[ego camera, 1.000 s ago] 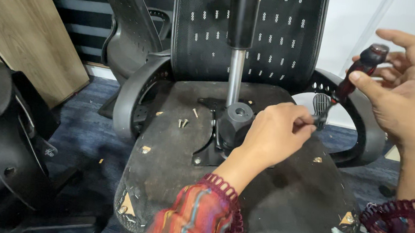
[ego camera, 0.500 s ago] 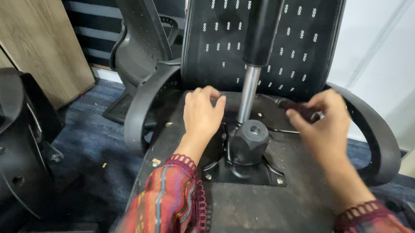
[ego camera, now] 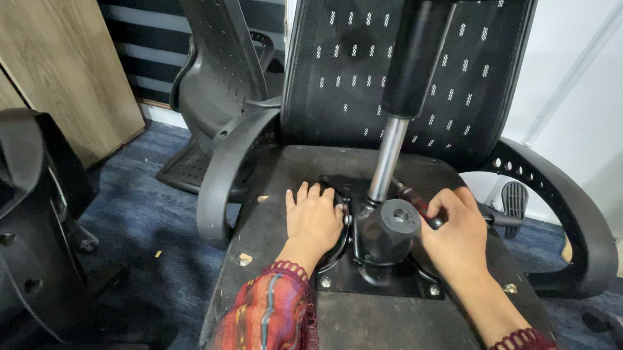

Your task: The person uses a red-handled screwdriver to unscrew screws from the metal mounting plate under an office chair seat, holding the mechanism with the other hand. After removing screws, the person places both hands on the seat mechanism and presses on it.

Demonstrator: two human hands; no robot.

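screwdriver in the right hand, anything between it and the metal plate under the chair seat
Nothing visible does. The right hand holds the screwdriver right beside the black mechanism hub on the metal plate. The tip is hidden behind the hub and hand. The left hand rests flat on the plate's other side.

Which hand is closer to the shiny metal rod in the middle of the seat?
Right. The right hand lies just right of the metal rod, near its base; the left hand rests further left on the seat underside.

mechanism plate (ego camera: 381, 276): black metal, bolted flat on upturned seat | screwdriver (ego camera: 416, 201): dark-handled, held
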